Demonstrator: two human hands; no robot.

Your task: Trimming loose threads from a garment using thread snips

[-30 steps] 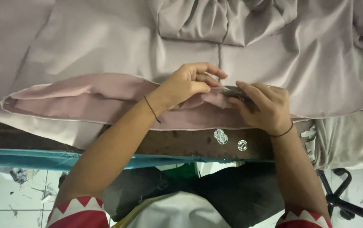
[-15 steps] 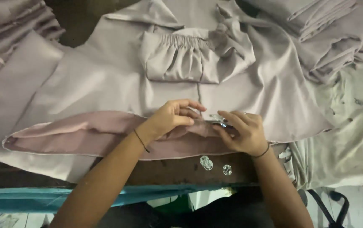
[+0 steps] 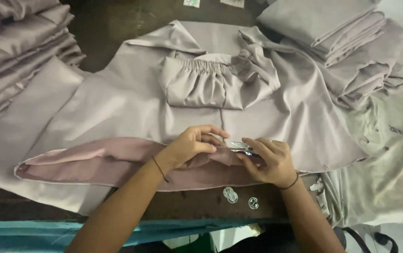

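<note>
Fingers (image 3: pixel 209 146) of left hand (image 3: pixel 189 147) curled, pinching turned-back hem of smooth mauve garment (image 3: pixel 117 112) spread flat mid-counter. Right hand (image 3: pixel 269 161) just beside, closed on small metal snips (image 3: pixel 240 147) at same hem. Farther left, stack of folded satin pieces (image 3: pixel 14 42); near counter (image 3: pixel 196 204) edge, three clear round buttons (image 3: pixel 239 197); far right, another folded pile (image 3: pixel 346 42).

Two small tags, far beyond my fingers

Past my fingertips (image 3: pixel 210 140), at the table's far edge, lie two small pale labels: one squarish label (image 3: pixel 191 3) straight ahead, cut off by the frame, and a second whitish label (image 3: pixel 232 3) just right of it. They look like paper or cloth tags, though I can't tell which. No packages or screens around my hands.
</note>
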